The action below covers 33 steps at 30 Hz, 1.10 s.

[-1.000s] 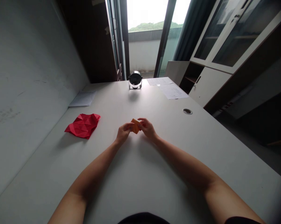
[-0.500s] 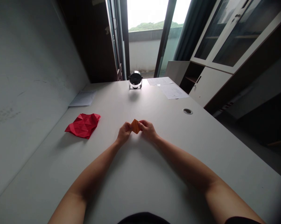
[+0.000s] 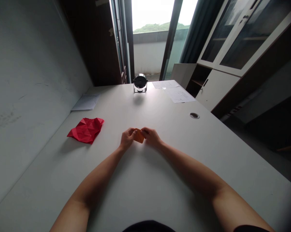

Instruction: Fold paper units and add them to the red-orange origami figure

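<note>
Paper in work is one small piece, the orange folded paper (image 3: 138, 135), held just above the white table (image 3: 145, 187) near its middle, straight ahead of the person. Left hand (image 3: 127, 139) grips the paper's left edge, fingers curled in and thumb on top. Right hand (image 3: 152, 137) grips the right edge the same way, fingertips pinched on the fold. Both hands are closed on the piece and nearly touch each other across it. Only a narrow orange wedge shows between the fingers; the fold pattern is too small to read. Whether the paper's lower corner touches the tabletop cannot be told. Both forearms are bare and stretch forward over the table from the near edge, converging at the paper. Red creased paper (image 3: 86, 129) lies flat on the table well to the left of the left hand, near the grey wall (image 3: 26, 80), its surface full of triangular creases. Beyond it, by the wall, lies a white sheet (image 3: 86, 102). At the far end of the table stands a small round black-and-silver device (image 3: 140, 83), upright, facing the person. To its right lie loose printed sheets (image 3: 178, 94), overlapping. A round cable grommet (image 3: 194, 115) is set in the tabletop right of the hands, well apart from them. Glass-fronted cabinets (image 3: 235, 42) stand along the right side, and a glass door (image 3: 157, 35) is behind the table's far end.
</note>
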Available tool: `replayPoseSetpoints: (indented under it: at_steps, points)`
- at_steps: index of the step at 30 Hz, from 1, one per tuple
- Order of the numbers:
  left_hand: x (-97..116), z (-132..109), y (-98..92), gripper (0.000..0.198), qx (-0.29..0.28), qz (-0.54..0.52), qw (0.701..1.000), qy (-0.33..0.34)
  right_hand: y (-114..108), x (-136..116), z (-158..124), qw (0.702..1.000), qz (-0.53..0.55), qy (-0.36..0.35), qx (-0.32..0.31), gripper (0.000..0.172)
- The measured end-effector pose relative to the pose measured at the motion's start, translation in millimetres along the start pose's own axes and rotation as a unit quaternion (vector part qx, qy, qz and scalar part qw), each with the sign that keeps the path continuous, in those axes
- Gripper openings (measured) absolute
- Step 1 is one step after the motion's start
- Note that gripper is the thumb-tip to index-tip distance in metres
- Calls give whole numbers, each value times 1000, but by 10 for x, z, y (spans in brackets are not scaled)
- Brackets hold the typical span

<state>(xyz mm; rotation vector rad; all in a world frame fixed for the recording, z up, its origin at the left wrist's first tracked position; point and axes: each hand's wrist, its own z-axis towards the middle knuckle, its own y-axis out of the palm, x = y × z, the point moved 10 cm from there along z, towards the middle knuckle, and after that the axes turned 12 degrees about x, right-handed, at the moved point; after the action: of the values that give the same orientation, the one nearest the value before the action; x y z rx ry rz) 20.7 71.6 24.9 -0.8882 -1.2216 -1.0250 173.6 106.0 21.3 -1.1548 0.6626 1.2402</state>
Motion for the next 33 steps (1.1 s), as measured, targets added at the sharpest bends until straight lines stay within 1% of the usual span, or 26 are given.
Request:
replayPoseSetpoints:
  at_steps: [4, 7, 10, 13, 17, 21, 24, 27, 31, 33]
  points:
    - [195, -20, -57, 26, 10, 76, 993, 85, 25, -57, -19, 999, -30, -29, -12, 30]
    - [331, -30, -75, 25, 10, 133, 981, 141, 29, -93, -28, 998, -44, -45, -11, 29]
    - [405, -36, -57, 26, 1, 159, 972, 171, 27, -141, -38, 998, -35, -54, -11, 29]
    - [363, -21, -63, 25, 6, 129, 980, 149, 26, -192, -50, 997, -27, -65, -13, 28]
    - [217, -2, -55, 26, 4, 104, 989, 103, 34, -235, -60, 996, -34, -76, -19, 29]
    - [160, 2, -27, 25, -10, 111, 988, 104, 25, -221, -59, 997, -35, -60, -16, 29]
    - [154, 7, -32, 24, -8, 106, 989, 104, -37, -182, -44, 999, -22, -33, 15, 32]
    - [139, 16, -39, 25, -5, 104, 990, 96, -80, -173, -37, 999, -23, -25, 36, 35]
    - [102, 14, 28, 27, -43, 104, 989, 91, -68, -188, -46, 999, -39, -27, 26, 35]
    - [93, 18, 39, 28, -51, 106, 988, 96, -84, -173, -41, 999, -32, -21, 32, 35]
